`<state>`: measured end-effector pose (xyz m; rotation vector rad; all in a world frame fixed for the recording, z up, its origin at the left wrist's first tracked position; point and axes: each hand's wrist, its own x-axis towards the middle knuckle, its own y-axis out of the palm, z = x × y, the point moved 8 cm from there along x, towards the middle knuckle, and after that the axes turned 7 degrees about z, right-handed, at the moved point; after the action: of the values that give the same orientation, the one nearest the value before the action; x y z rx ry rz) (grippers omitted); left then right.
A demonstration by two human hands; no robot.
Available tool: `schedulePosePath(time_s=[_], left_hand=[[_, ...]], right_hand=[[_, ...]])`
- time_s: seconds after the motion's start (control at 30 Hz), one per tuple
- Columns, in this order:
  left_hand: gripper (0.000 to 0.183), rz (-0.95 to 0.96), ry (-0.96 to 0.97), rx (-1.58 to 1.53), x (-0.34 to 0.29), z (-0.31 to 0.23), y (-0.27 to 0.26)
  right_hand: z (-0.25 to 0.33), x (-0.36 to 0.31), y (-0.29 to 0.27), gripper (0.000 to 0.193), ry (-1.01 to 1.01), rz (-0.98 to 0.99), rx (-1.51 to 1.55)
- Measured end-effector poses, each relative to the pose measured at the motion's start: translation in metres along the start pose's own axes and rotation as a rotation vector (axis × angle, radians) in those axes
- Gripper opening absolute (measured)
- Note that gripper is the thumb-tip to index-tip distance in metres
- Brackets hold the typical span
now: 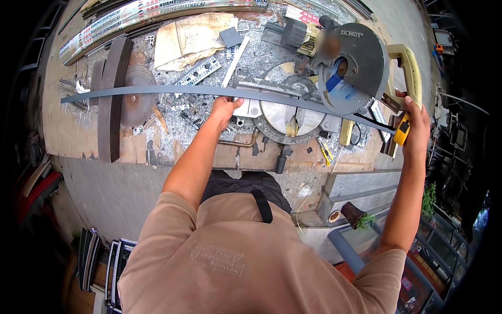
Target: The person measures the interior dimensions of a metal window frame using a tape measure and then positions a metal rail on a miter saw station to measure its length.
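Note:
A long grey metal profile lies across the bed of a miter saw, running from the far left of the bench to the right. My left hand is closed on its near edge, left of the saw's round turntable. At the profile's right end my right hand grips a yellow tape measure. Those fingers are close beside the saw's cream handle; whether they touch it I cannot tell. The toothed blade sits above the profile, partly behind its guard.
A dark brown bar and a rusty saw disc are on the left of the bench. Metal shavings, brown paper and a yellow cutter knife lie about. Wrapped profiles are stacked at the back. Below right stands a potted plant.

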<state>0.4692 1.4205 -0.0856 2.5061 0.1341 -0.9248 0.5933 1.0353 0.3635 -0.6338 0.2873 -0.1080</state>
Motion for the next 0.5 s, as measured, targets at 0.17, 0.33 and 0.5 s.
schedulePosePath(time_s=[0.17, 0.33, 0.5], left_hand=[[0.036, 0.031, 0.048, 0.094, 0.005, -0.016, 0.008], [0.047, 0.077, 0.028, 0.231, 0.000, -0.015, 0.007], [0.052, 0.058, -0.011, 0.402, 0.000, -0.016, 0.009]], right_hand=[[-0.002, 0.009, -0.004, 0.042, -0.019, 0.007, -0.034], [-0.002, 0.011, -0.004, 0.042, -0.012, 0.040, -0.064], [-0.003, 0.014, -0.008, 0.044, -0.023, 0.073, -0.107]])
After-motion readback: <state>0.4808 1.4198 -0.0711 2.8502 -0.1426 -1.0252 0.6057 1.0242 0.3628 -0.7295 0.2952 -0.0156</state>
